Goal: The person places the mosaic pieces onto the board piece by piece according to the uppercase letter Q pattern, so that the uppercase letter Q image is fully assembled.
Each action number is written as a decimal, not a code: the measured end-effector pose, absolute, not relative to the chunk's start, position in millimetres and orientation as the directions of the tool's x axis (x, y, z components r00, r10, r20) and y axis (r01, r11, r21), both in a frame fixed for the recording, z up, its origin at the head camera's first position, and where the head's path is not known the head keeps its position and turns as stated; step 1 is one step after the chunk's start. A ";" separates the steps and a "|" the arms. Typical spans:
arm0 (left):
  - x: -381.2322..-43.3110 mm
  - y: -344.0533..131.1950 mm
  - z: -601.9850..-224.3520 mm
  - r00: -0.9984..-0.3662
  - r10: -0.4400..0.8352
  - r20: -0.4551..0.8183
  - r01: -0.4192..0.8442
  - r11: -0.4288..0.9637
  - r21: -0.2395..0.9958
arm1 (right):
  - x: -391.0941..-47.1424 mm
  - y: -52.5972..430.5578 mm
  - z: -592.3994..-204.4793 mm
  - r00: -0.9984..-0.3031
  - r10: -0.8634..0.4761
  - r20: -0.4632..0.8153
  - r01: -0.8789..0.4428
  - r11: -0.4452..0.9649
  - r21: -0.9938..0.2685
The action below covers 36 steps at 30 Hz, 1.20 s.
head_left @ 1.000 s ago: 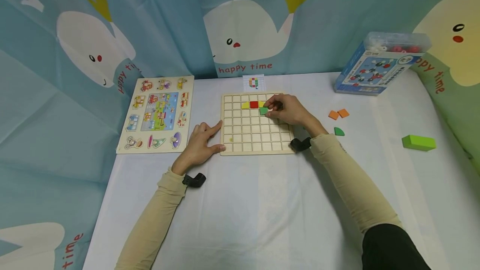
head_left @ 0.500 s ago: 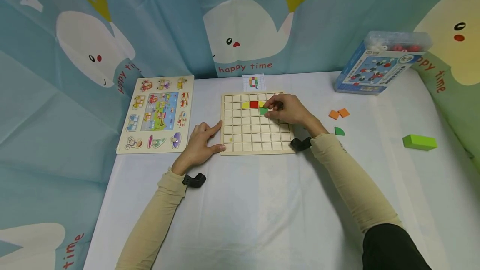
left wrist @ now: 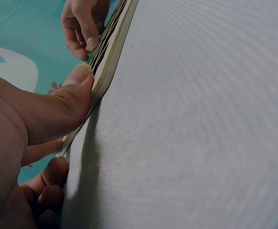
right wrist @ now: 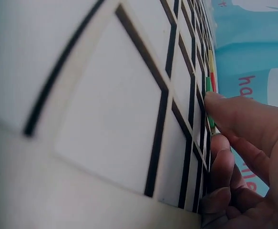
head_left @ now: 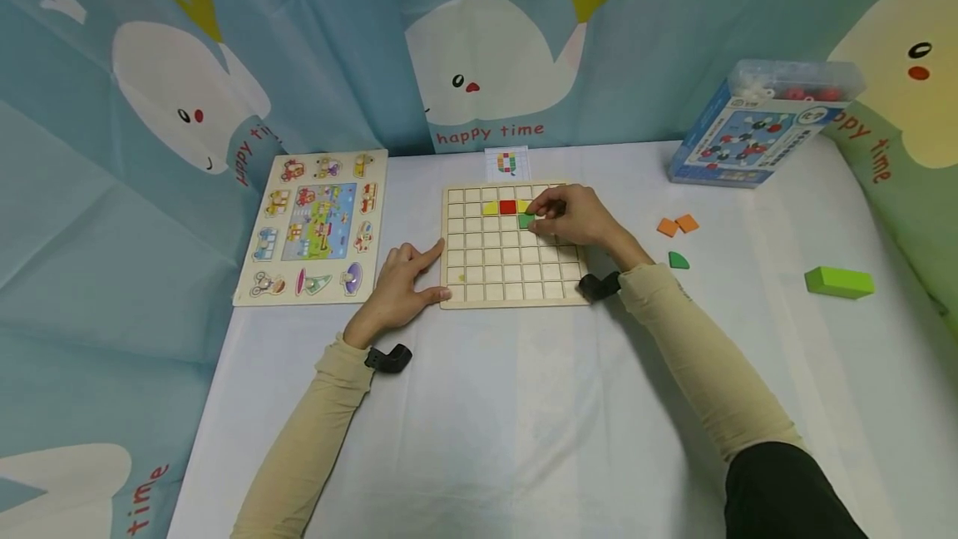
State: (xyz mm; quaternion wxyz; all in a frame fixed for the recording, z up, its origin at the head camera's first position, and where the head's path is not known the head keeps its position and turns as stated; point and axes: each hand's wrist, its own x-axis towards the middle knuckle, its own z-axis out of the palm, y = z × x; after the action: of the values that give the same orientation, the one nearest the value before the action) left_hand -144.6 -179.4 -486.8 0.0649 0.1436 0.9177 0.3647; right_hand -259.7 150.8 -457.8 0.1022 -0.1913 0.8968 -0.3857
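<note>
On the table lies a wooden grid board (head_left: 503, 264). A red square tile (head_left: 507, 207) sits near its top, between two yellow tiles, the left yellow tile (head_left: 490, 209) and the right yellow tile (head_left: 522, 207), the latter partly behind fingers. My right hand (head_left: 575, 219) pinches a green square tile (head_left: 525, 222) between thumb and finger, just below the right yellow tile. In the right wrist view the green square tile (right wrist: 209, 114) is seen edge-on at the grid. My left hand (head_left: 398, 294) touches the board's left edge, thumb (left wrist: 65, 112) near the lower corner and index finger higher up.
A small pattern card (head_left: 506, 164) lies behind the board. Right of it are two orange tiles (head_left: 677, 225) and a green quarter-circle tile (head_left: 678, 260). Farther right lie a green block (head_left: 840, 282) and a blue box (head_left: 756, 135). A picture puzzle board (head_left: 254, 277) is at left.
The green square tile has settled slightly toward its cell below the right yellow tile, still in my right fingers. Both hands otherwise stay in place.
</note>
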 end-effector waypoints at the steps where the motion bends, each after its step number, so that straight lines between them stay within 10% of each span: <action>1: -144.6 -179.1 -486.5 -0.950 0.311 -0.015 0.216 0.692 0.689 | -259.9 151.1 -457.9 -0.905 -0.424 -0.035 -0.266 0.629 -0.730; 36: -141.7 -177.4 -482.0 -0.951 0.307 -0.026 0.211 0.712 0.670 | -227.3 253.7 -436.3 -0.951 -0.300 -0.073 -0.169 0.705 -0.689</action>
State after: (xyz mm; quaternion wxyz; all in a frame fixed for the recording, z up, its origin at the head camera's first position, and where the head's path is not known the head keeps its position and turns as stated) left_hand -141.7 -177.4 -482.0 0.0679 0.1402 0.9226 0.3528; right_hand -227.3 253.7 -436.3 0.0899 -0.1276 0.9188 -0.3625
